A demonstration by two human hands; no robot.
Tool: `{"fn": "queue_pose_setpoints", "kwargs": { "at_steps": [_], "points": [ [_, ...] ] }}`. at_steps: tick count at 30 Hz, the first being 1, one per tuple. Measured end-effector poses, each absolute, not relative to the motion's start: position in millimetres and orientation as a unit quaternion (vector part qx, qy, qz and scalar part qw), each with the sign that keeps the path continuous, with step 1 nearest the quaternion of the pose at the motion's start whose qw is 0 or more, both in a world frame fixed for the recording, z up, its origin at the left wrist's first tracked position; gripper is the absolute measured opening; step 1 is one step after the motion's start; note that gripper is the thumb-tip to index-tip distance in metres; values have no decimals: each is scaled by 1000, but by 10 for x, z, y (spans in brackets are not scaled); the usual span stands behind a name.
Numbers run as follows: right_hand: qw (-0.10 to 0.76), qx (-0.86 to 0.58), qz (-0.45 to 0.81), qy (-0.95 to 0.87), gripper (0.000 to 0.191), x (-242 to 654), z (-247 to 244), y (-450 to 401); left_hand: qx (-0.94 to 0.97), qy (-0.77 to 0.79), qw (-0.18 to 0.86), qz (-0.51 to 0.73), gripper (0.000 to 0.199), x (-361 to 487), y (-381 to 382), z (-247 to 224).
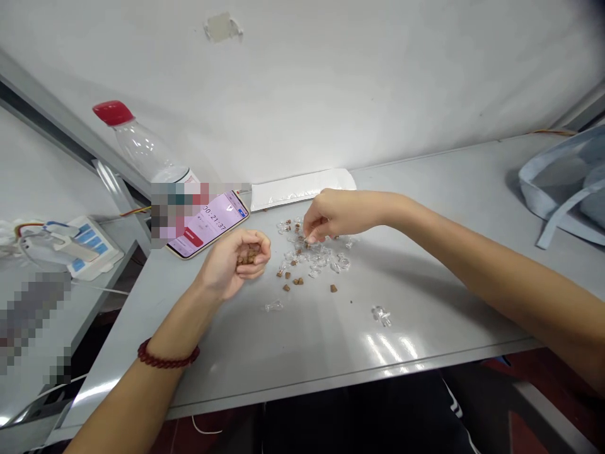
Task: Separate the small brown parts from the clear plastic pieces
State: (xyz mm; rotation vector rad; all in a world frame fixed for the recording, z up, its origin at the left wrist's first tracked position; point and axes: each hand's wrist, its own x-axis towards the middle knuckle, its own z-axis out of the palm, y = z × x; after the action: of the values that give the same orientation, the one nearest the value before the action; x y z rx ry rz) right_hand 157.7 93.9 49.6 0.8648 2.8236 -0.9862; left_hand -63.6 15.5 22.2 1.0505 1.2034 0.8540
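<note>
Brown pellets (249, 256) sit cupped in my curled left hand (231, 265); my right hand (326, 215) pinches narrowly among clear plastic pieces (314, 257) at center, its hold unclear; phone (208, 224) showing 21:37 left of them

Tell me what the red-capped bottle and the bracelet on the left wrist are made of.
The bottle looks like thin, glossy, see-through plastic; its red cap, opaque plastic. The bracelet looks like polished dark red beads, perhaps wood or stone.
</note>
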Motion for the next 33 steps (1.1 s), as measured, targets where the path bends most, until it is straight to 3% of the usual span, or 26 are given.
{"fn": "queue_pose_setpoints", "kwargs": {
  "at_steps": [5,10,18,21,24,33],
  "points": [
    [89,347,-254,898,7,1592,472,923,665,617,382,176,36,-616,52,293],
    [98,366,-232,896,6,1562,415,906,710,617,337,49,46,-598,45,233],
    [98,377,-157,908,10,1514,428,829,746,573,340,25,40,-629,89,103],
    [30,353,-64,933,17,1404,368,729,739,571,355,31,40,-654,91,121],
    [-33,256,-67,964,17,1259,273,603,716,571,399,47,39,-680,106,172],
    [-51,183,-93,978,18,1167,55,573,540,634,503,232,27,-746,188,220]
  ]
}}
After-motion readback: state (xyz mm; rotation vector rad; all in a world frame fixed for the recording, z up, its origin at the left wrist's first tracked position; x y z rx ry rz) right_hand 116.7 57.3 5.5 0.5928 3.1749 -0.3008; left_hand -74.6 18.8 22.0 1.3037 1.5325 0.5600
